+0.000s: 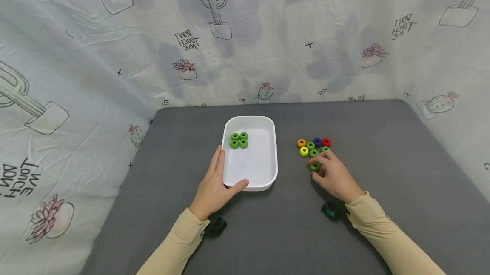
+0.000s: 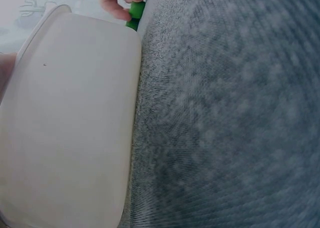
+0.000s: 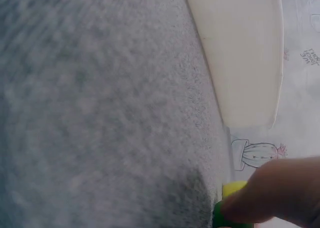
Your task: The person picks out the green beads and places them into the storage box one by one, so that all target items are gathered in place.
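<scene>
A white tray (image 1: 268,156) stands mid-table with several green rings (image 1: 239,140) in its far left corner. My left hand (image 1: 219,177) holds the tray's near left corner, fingers along the left wall and thumb hooked over the near rim. To the right, my right hand (image 1: 321,168) pinches a green ring (image 1: 314,166) on the cloth at the near edge of a cluster of loose rings: orange (image 1: 301,143), yellow (image 1: 304,151), purple (image 1: 317,141), red (image 1: 326,142) and more green ones (image 1: 311,149). The left wrist view shows the tray wall (image 2: 70,113) and that ring (image 2: 135,13) beyond it.
The grey table cloth (image 1: 383,160) runs to a cactus-print curtain (image 1: 245,41) at the back and both sides. In the right wrist view a fingertip (image 3: 280,193) covers the green ring (image 3: 222,219) beside the yellow ring (image 3: 232,189), with the tray (image 3: 245,53) farther off.
</scene>
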A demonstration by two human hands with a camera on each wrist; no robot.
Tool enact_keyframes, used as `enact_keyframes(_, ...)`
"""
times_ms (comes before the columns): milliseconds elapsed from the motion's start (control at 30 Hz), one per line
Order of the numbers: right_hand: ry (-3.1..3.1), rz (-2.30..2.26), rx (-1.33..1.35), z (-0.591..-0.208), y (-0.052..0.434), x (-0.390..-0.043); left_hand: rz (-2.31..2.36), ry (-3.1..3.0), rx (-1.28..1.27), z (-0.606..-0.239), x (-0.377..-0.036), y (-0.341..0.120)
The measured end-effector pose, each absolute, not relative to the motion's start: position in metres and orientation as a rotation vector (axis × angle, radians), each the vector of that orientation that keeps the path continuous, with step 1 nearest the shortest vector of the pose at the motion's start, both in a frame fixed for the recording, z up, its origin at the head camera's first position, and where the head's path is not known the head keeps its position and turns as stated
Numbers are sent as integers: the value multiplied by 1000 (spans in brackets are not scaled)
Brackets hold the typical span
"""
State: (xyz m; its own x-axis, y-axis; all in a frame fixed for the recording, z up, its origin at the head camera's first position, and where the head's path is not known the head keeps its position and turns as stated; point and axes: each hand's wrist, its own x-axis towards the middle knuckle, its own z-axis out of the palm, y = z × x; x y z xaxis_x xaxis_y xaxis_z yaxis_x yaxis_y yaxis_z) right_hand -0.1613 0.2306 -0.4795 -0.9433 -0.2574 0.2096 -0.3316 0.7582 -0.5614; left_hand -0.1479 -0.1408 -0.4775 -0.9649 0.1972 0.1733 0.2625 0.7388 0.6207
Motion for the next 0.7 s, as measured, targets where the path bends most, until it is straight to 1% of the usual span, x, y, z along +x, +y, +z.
enact_keyframes(700, -2781, 917, 501, -485, 231, -161, -1032, -2846, -374, -477, -148, -141)
